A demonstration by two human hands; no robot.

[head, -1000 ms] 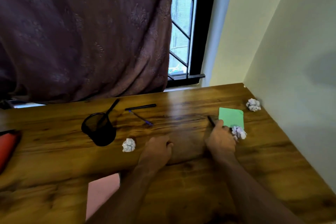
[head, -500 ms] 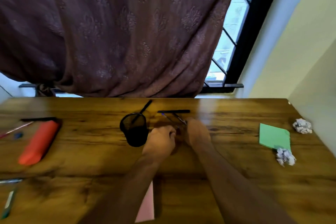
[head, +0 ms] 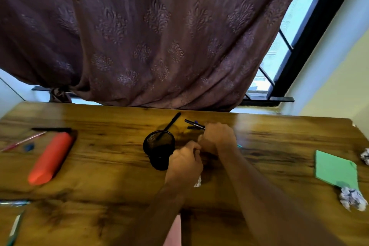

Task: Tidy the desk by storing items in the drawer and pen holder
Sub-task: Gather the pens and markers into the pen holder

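A black mesh pen holder (head: 159,149) stands mid-desk with one black pen (head: 171,124) leaning in it. Just right of it, my right hand (head: 218,138) grips a bundle of dark pens (head: 194,125) whose ends stick out to the left of my fist, a little above the desk. My left hand (head: 184,165) is curled into a fist beside the holder, its knuckles touching my right hand; I see nothing in it. A crumpled paper ball (head: 198,182) peeks out from under my left wrist.
A red pencil case (head: 51,158), a pink pen (head: 22,142) and a blue eraser (head: 29,147) lie at the left. More pens (head: 14,203) sit at the front left edge. A green notepad (head: 335,170) and paper balls (head: 352,199) lie at the right.
My right hand left the green notepad, moved left to the pens behind the holder and closed round them. My left hand followed along. The view swung left.
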